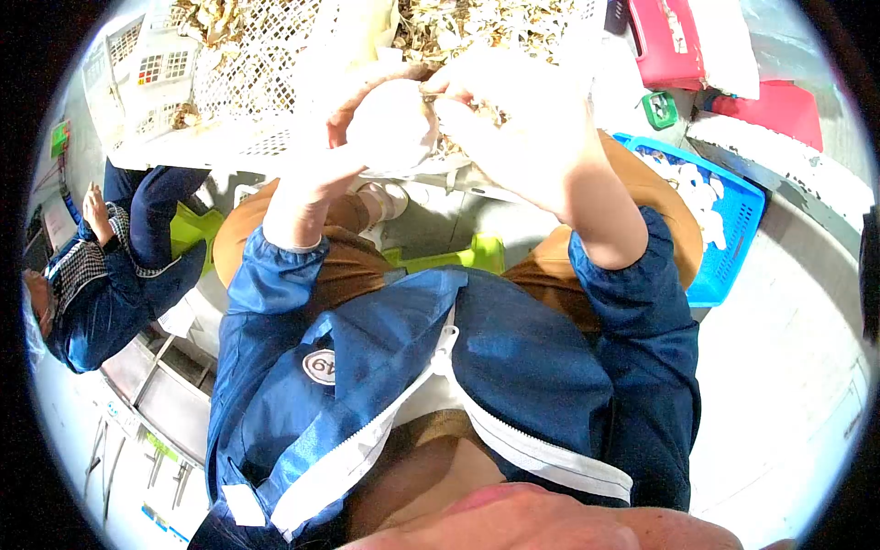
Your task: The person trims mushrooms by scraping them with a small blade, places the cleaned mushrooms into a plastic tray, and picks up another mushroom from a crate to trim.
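My left hand is curled around a white, rounded object, held up over the near edge of the white mesh trays. Strong glare washes out its surface, so its kind cannot be made out. My right hand is close beside it on the right, thumb and fingers pinched together at its upper right edge. Whatever lies between those fingertips is too small and bright to name. Beneath and beyond both hands, dry brown flakes lie spread in the trays.
A white mesh tray holds more brown scraps. By my right knee stands a blue basket with several white pieces. Farther right are a small green container and a pink-red bin. Another person sits at left.
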A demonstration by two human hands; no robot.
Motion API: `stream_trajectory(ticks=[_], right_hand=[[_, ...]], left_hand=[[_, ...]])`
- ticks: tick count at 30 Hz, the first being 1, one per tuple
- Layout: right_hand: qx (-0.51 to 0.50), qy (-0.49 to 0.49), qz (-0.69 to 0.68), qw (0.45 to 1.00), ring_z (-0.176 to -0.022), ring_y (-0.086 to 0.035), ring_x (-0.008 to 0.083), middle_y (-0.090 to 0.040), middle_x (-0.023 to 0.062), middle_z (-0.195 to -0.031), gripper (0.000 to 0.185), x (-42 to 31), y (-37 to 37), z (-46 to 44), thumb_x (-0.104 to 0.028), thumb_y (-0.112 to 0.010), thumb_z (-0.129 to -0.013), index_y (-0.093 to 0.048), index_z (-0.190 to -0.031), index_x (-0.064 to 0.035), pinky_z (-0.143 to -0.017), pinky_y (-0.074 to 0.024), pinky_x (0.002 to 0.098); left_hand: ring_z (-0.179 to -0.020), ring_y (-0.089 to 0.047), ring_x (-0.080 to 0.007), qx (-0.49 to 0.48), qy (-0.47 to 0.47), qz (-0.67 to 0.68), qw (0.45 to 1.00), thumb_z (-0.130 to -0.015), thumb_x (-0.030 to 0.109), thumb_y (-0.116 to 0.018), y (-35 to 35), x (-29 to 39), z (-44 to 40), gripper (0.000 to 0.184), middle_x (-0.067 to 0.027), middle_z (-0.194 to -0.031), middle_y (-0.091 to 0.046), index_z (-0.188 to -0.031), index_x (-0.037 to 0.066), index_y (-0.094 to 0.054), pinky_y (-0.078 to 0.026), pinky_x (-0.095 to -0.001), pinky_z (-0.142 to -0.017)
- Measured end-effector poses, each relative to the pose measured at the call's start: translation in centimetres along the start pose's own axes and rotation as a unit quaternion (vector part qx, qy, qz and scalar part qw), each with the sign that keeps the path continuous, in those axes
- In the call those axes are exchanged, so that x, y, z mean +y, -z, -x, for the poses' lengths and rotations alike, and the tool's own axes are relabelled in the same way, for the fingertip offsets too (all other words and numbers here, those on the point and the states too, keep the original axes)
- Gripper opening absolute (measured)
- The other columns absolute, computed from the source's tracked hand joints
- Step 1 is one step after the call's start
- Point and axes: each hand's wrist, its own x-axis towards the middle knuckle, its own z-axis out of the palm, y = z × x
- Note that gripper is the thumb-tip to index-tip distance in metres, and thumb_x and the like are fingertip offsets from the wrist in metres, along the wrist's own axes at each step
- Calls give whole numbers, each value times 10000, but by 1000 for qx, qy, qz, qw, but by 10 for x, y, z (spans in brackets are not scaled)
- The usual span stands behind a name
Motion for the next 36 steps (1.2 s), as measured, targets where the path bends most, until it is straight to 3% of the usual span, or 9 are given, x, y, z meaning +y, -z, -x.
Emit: stream_trajectory(ticks=[6, 9, 13, 14, 20, 26, 32, 34, 36], right_hand=[[34, -55, -84, 994, -744, -662, 319, -660, 155, -825, 193, 18, 11, -6, -230, -685, -851, -660, -869, -40, -691, -523, 390], [95, 32, -42, 994, -781, -610, 146, -640, 55, -908, 145, 38, -2, -10, -135, -748, -852, -673, -864, -11, -742, -472, 282], [46, -31, -189, 980, -870, -615, 192, -597, 74, -952, 200, 45, -18, -10, -193, -762, -827, -662, -836, -19, -774, -493, 311], [24, -42, -245, 968, -899, -620, 226, -582, 86, -915, 220, 42, -23, -13, -221, -755, -824, -657, -817, -24, -793, -504, 334], [-25, -52, -283, 958, -819, -585, 78, -638, 51, -1193, 148, 35, -40, -14, -162, -758, -858, -694, -888, -32, -716, -474, 235], [-126, -58, -391, 910, -811, -591, 54, -698, 58, -1091, 155, 40, 12, -18, -147, -764, -840, -670, -834, -24, -702, -475, 215], [-135, -63, -351, 925, -819, -583, 53, -691, 37, -1046, 175, 36, 10, -21, -177, -740, -852, -640, -806, -41, -673, -472, 237], [-65, -121, -243, 960, -788, -615, 106, -685, 45, -1023, 187, 31, 10, -21, -218, -726, -857, -653, -833, -47, -672, -489, 276], [105, 72, -205, 971, -916, -620, 223, -641, 112, -972, 79, 27, 1, -27, -63, -721, -810, -657, -797, -19, -807, -495, 335]], left_hand=[[-1260, -546, -314, 19, -2, 170, 985, -747, 251, -734, 7, -14, -4, 789, -211, -1387, -526, -1415, -43, -433, -426, -448, -1104], [-1343, -452, -381, 40, 5, 217, 975, -780, 331, -730, 5, -18, -4, 877, -241, -1509, -391, -1494, 20, -327, -365, -475, -1135], [-1191, -589, -248, 132, 10, 401, 907, -919, 45, -622, 9, -17, -19, 330, -150, -1233, -647, -1243, -10, -601, -423, -378, -1114], [-910, -604, -130, 183, 12, 353, 918, -883, 27, -682, 3, -17, -21, 211, -31, -973, -680, -1085, 86, -660, -487, -304, -910], [-927, -621, -130, 166, 0, 381, 910, -888, 4, -679, -17, -4, -20, 312, -40, -1030, -677, -1182, 93, -622, -511, -280, -837], [-1341, -458, -299, 79, 64, 325, 940, -950, 681, -430, -13, 17, -10, 754, -149, -1420, -513, -1456, 122, -425, -372, -512, -1108], [-1114, -629, -283, 57, 159, 178, 969, -983, 556, -490, -13, 11, -8, 674, -184, -1245, -615, -1386, 16, -470, -555, -443, -895], [-1018, -638, -310, -74, 166, 500, 847, -1001, 490, -500, -5, -1, -14, 604, -196, -1161, -632, -1340, -9, -500, -568, -378, -817], [-1032, -626, -340, 43, 139, 483, 864, -997, 501, -498, -13, -3, -11, 615, -188, -1148, -640, -1329, -16, -507, -560, -373, -825]])
